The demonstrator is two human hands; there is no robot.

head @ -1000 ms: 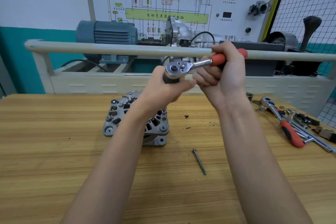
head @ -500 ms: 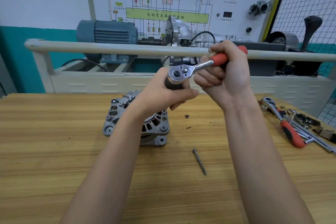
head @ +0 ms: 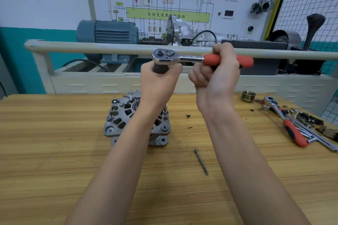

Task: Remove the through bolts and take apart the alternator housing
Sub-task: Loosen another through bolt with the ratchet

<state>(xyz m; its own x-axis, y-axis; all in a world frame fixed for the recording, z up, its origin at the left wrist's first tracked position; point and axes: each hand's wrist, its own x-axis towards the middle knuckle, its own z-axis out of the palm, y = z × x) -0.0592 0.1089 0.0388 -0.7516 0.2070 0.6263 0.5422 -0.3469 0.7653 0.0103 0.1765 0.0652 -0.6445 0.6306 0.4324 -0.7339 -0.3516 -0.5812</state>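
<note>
While steadying the ratchet [head: 182,58] above the alternator [head: 118,120], gripping its socket [head: 159,69] left-handed [head: 159,82], handle right-handed [head: 217,71], probably swapping sockets.

Both hands hold a ratchet [head: 184,58] above the alternator [head: 117,120].

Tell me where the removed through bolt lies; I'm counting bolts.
The loose bolt lies on the wooden table, right of the alternator, between the forearms.
</note>
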